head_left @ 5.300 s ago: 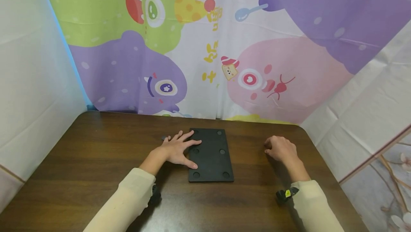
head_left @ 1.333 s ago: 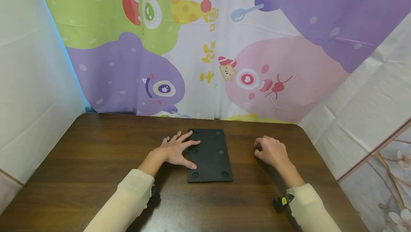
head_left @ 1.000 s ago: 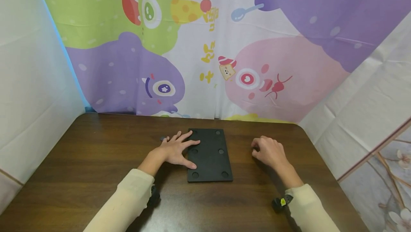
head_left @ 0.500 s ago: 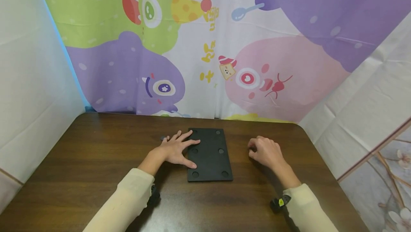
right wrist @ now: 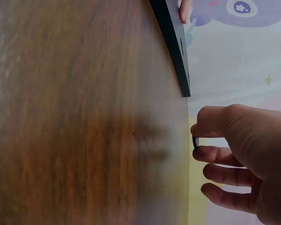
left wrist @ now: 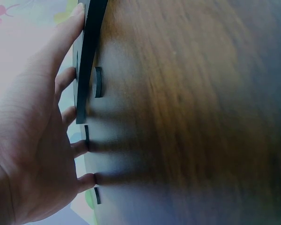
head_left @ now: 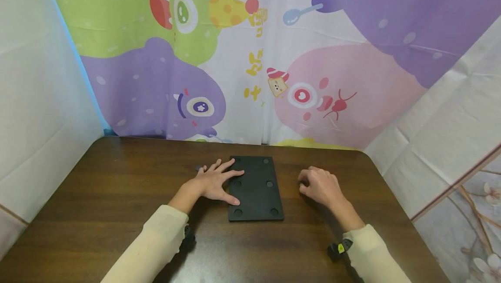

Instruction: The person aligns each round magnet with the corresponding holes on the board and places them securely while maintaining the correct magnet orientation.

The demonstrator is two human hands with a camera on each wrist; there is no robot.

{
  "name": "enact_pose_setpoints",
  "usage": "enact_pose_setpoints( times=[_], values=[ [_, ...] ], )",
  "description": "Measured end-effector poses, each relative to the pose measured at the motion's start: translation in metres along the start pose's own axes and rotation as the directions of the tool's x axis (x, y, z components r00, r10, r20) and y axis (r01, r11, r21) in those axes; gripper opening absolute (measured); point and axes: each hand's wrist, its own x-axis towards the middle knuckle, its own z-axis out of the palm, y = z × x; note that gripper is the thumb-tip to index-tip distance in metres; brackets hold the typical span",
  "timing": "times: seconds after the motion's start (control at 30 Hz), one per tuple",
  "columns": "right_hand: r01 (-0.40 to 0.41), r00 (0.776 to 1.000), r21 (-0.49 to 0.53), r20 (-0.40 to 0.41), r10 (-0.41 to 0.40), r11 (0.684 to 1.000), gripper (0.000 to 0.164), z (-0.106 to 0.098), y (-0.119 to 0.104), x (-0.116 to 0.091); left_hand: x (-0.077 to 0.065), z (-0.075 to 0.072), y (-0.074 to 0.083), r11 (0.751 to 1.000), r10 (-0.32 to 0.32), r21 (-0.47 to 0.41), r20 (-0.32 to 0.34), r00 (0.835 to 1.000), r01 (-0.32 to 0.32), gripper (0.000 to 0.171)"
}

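A black rectangular board (head_left: 256, 191) lies on the table, with round recesses along both long sides. My left hand (head_left: 214, 184) is spread over its left edge. The thumb and two fingers touch the board, while the other fingers reach the table beside it. Small dark discs lie around that hand: one disc (head_left: 199, 168) shows by the little finger, and another disc (left wrist: 98, 82) shows in the left wrist view. Right of the board, my right hand (head_left: 321, 185) pinches a small dark disc (right wrist: 195, 141) between thumb and index finger, its other fingers loosely bent.
The brown wooden table (head_left: 242, 252) ends at a cartoon-print curtain (head_left: 250, 118) behind the board. Pale cloth walls (head_left: 35, 100) stand at both sides. Dark wrist cameras (head_left: 334, 251) sit at the sleeve cuffs.
My right hand has moved left over the table, closer to the board. The left hand and the board keep their places.
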Motion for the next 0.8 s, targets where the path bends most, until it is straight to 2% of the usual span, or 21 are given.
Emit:
enact_pose_setpoints(
  times=[0.8],
  values=[
    [0.085,0.996,0.023,-0.019,-0.085,0.996,0.012,0.001,-0.018,-0.003,-0.001,0.000,0.001,1.000,0.003,0.011,-0.003,1.000,-0.003,0.102]
  ],
)
